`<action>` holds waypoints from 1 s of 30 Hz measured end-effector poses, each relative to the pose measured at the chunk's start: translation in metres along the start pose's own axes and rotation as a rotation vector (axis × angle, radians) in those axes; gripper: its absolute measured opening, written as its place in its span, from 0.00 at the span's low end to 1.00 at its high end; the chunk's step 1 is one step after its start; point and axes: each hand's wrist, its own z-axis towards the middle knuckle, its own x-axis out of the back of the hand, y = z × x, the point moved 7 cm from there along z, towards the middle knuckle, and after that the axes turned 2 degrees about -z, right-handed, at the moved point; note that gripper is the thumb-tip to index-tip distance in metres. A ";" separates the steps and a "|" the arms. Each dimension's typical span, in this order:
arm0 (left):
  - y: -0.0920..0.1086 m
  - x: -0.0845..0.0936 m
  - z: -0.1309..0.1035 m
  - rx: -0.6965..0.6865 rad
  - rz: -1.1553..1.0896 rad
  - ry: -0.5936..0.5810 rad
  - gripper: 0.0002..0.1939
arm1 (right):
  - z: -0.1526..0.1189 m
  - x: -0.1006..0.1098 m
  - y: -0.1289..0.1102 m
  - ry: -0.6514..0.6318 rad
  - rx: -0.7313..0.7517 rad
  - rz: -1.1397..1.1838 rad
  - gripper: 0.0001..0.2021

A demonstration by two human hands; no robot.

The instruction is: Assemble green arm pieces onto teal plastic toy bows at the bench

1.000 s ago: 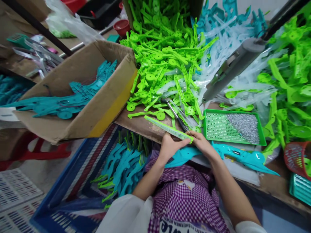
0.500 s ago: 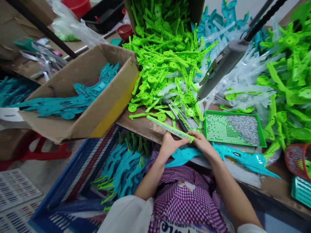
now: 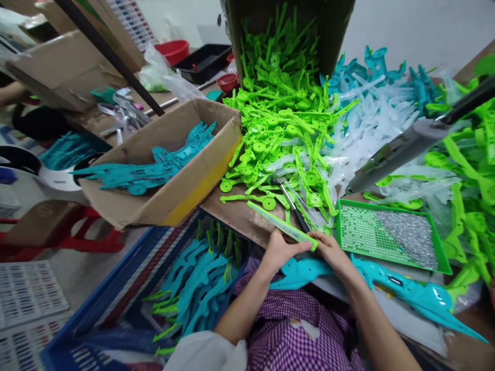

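Note:
My left hand (image 3: 280,253) is closed on a long lime-green plastic strip (image 3: 274,220) with a pale, translucent face, thumb pressed along its near end. The fingers of my right hand (image 3: 328,251) are drawn together at that same end; whether they grip the strip or some tiny part there is hidden. Under my wrists lies a teal plastic body piece (image 3: 402,286) with a pointed tail. Just beyond the strip, a hammer-like tool with a dark handle (image 3: 296,208) rests on the table. A green tray (image 3: 358,232) of small metal pins or screws sits to the right.
Lime-green parts (image 3: 278,129) are heaped ahead, beside translucent pieces (image 3: 363,123). A grey electric screwdriver (image 3: 398,152) hangs at the right. A cardboard box (image 3: 201,185) with teal parts stands left, above a blue crate (image 3: 96,293) of teal pieces. Another person's arm (image 3: 13,94) shows far left.
The view has tilted up and shifted left, so everything appears lower and further right. Both hands keep nearly the same pose at the lime-green strip.

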 end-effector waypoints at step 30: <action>0.010 -0.003 -0.010 -0.062 0.249 0.025 0.21 | -0.003 -0.001 -0.009 -0.036 0.044 0.006 0.09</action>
